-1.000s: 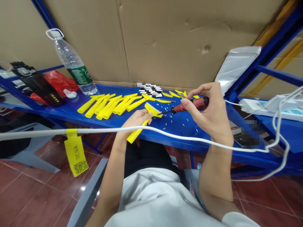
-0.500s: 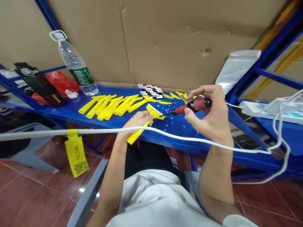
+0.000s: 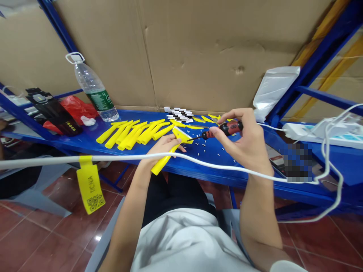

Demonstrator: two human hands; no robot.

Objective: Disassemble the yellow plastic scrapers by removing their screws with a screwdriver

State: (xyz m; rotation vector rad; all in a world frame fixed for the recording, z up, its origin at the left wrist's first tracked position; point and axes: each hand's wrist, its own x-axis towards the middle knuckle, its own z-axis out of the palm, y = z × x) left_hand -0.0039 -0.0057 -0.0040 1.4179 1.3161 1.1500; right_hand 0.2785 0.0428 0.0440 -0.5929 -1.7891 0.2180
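Note:
My left hand is closed around a yellow scraper, its wide head up and its handle slanting down to the left. A red and black screwdriver is in the grip of my right hand. Its thin shaft points left, with the tip at the scraper's head; whether a screw sits there is too small to tell. Small screws are scattered on the blue bench beneath. Several yellow handles lie in a row left of my hands. Behind them are yellow head pieces.
A stack of black and white pieces lies by the cardboard wall. At the left stand a water bottle and a black bottle. A white cable crosses in front of my forearms. A power strip is at the right.
The view has shifted slightly. My hands keep the same hold, and the screwdriver tip stays at the scraper's head.

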